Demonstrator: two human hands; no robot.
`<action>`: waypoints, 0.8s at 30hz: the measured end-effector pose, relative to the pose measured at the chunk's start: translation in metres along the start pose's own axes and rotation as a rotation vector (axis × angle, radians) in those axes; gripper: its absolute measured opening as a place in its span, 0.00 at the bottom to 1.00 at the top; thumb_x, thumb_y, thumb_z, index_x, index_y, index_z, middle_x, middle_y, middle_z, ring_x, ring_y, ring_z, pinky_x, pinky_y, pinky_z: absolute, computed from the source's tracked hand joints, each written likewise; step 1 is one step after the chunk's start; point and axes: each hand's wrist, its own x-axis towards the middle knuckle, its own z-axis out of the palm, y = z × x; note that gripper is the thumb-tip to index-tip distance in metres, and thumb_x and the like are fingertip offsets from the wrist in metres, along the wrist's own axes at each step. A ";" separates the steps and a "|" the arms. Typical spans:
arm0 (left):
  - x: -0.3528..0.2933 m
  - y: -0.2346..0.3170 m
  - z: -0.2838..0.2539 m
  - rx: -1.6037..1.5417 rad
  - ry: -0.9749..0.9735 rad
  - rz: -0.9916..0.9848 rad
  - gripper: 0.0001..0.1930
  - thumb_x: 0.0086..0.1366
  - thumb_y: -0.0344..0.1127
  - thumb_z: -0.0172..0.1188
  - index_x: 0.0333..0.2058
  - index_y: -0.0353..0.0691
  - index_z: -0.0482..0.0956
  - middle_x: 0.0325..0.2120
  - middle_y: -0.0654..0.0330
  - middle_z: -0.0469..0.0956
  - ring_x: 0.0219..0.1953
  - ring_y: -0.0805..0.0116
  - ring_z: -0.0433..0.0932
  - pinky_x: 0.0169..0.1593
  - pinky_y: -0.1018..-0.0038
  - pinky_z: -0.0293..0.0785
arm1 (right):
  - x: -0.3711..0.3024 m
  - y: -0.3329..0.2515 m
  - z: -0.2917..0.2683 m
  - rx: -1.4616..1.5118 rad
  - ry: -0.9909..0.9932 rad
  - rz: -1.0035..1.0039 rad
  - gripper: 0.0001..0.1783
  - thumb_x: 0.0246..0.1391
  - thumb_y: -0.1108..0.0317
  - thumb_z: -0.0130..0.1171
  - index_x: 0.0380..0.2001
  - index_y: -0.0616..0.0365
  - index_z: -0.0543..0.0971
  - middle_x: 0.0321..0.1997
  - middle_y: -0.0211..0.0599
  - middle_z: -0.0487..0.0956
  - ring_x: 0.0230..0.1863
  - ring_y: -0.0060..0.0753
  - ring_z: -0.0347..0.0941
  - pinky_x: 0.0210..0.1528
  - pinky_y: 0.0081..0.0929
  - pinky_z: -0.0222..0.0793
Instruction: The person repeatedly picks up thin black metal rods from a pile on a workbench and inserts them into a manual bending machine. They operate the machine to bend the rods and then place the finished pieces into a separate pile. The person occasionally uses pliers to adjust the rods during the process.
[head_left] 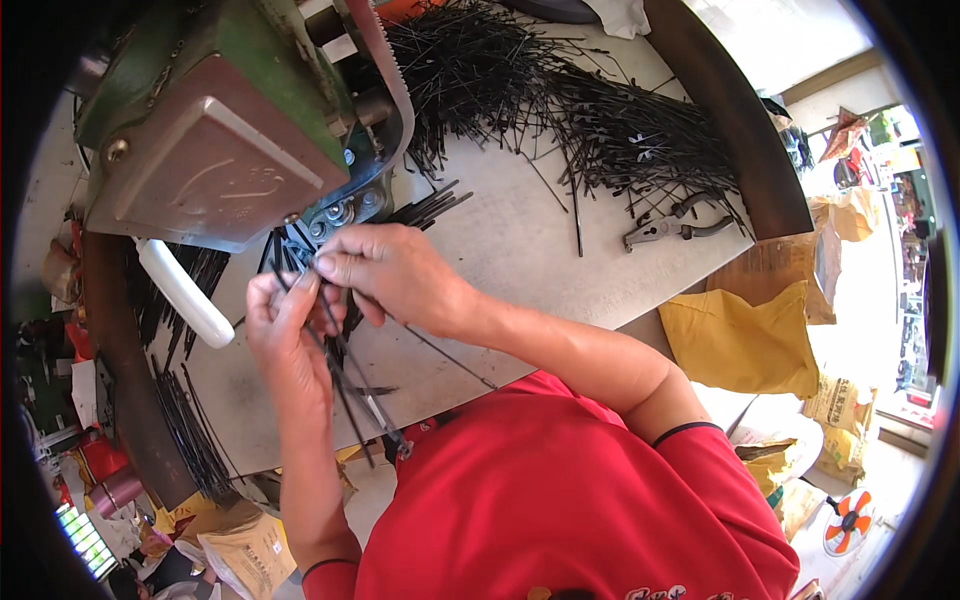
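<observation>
My left hand (292, 318) is closed around a few thin black rods (345, 385) that slant down toward my red shirt. Against it, my right hand (395, 272) pinches with thumb and forefinger at the upper end of a rod. Both hands are right below the bolted metal tooling (345, 208) of a green and brown press machine (215, 165). The fingers partly hide the rod tips, so whether they touch the tooling is unclear. One more thin rod (450, 358) sticks out below my right wrist.
A large tangled heap of black rods (480, 85) covers the far side of the metal table (510, 260). Pliers (680, 222) lie near its right edge. More rods (190, 430) lie at the left, near a white handle (185, 293). Yellow sacks (745, 345) stand beyond the right edge.
</observation>
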 end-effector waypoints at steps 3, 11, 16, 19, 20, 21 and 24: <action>-0.012 0.014 -0.022 0.076 0.115 -0.004 0.09 0.60 0.30 0.58 0.38 0.38 0.69 0.25 0.62 0.74 0.26 0.75 0.76 0.25 0.83 0.69 | -0.019 -0.012 -0.009 -0.139 -0.011 0.133 0.15 0.61 0.59 0.51 0.39 0.59 0.77 0.20 0.31 0.76 0.13 0.17 0.66 0.15 0.17 0.59; -0.010 -0.005 -0.008 -0.091 0.044 0.047 0.11 0.59 0.29 0.60 0.36 0.36 0.67 0.24 0.55 0.78 0.22 0.70 0.78 0.25 0.79 0.71 | -0.037 -0.023 0.006 -0.295 -0.019 0.095 0.15 0.59 0.61 0.53 0.42 0.61 0.76 0.16 0.32 0.74 0.14 0.19 0.67 0.18 0.21 0.63; -0.007 -0.010 -0.003 -0.065 -0.014 0.015 0.09 0.60 0.31 0.60 0.35 0.40 0.67 0.24 0.57 0.78 0.22 0.73 0.76 0.26 0.81 0.68 | -0.035 0.008 -0.001 -0.145 0.123 0.010 0.14 0.60 0.66 0.52 0.44 0.63 0.77 0.14 0.28 0.70 0.16 0.15 0.63 0.20 0.19 0.59; -0.008 -0.007 -0.002 -0.050 -0.001 0.008 0.11 0.60 0.29 0.59 0.35 0.37 0.65 0.24 0.54 0.78 0.22 0.72 0.77 0.25 0.81 0.69 | -0.035 0.009 -0.005 -0.113 0.134 0.050 0.13 0.60 0.67 0.52 0.44 0.63 0.77 0.15 0.26 0.69 0.16 0.14 0.62 0.19 0.19 0.58; -0.007 -0.008 -0.002 -0.064 -0.003 0.001 0.11 0.60 0.29 0.59 0.35 0.37 0.65 0.24 0.54 0.78 0.22 0.72 0.77 0.25 0.81 0.69 | -0.035 0.009 -0.006 -0.106 0.126 0.064 0.13 0.60 0.67 0.52 0.44 0.63 0.77 0.15 0.26 0.69 0.17 0.14 0.62 0.19 0.19 0.58; -0.007 -0.011 -0.002 -0.078 -0.005 -0.005 0.11 0.60 0.29 0.59 0.35 0.37 0.65 0.24 0.54 0.78 0.22 0.72 0.77 0.25 0.81 0.69 | -0.035 0.010 -0.005 -0.095 0.119 0.064 0.13 0.60 0.67 0.52 0.44 0.63 0.77 0.16 0.26 0.69 0.17 0.14 0.62 0.20 0.19 0.58; -0.007 -0.015 -0.001 -0.086 0.011 -0.004 0.11 0.60 0.29 0.60 0.35 0.38 0.65 0.24 0.55 0.78 0.22 0.72 0.77 0.25 0.81 0.69 | -0.037 0.011 -0.002 -0.064 0.106 0.058 0.13 0.60 0.67 0.52 0.44 0.64 0.77 0.17 0.28 0.72 0.17 0.14 0.62 0.20 0.18 0.59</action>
